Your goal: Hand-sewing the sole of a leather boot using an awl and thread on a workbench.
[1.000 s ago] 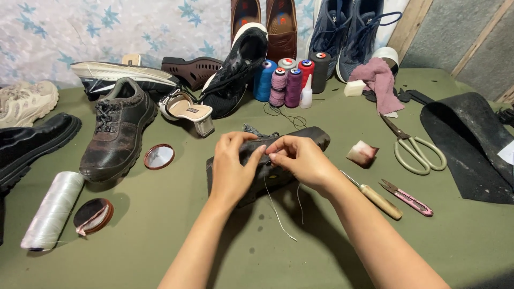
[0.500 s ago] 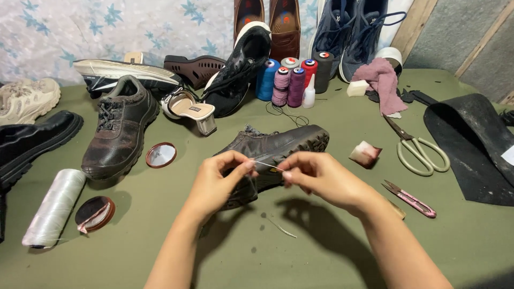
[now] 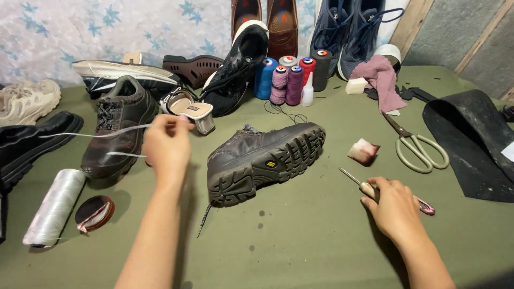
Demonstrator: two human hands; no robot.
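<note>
Far left, a spool of white thread [image 3: 53, 207] lay on the green surface [image 3: 300, 251], and beside it sat a small round tin [image 3: 94, 212]. Above them stood a brown lace-up shoe [image 3: 119, 131], upright, with a black boot [image 3: 32, 143] further left.

And the hands had split! Half a second before, both met over the dark work boot, pinching thread between them. Now the left hand [image 3: 167, 145] had swung out to the left, raised above the surface, fingers pinched on a pale strand of thread [image 3: 96, 134] that ran off leftward across the brown shoe.

In the middle, the dark work boot [image 3: 265, 160] lay on its side, treaded sole facing the camera, toe toward the right, touched by neither hand. Earlier it sat right under the fingers; now it rested alone between the 2 arms. Behind it stood a cluster of coloured thread cones [image 3: 289, 80].

To the right, the right hand [image 3: 395, 206] had dropped to the surface and closed around the handle of an awl [image 3: 360, 184], its metal tip pointing up and left toward the boot. Beyond lay a pair of scissors [image 3: 415, 147] and a black rubber sheet [image 3: 471, 144].
</note>
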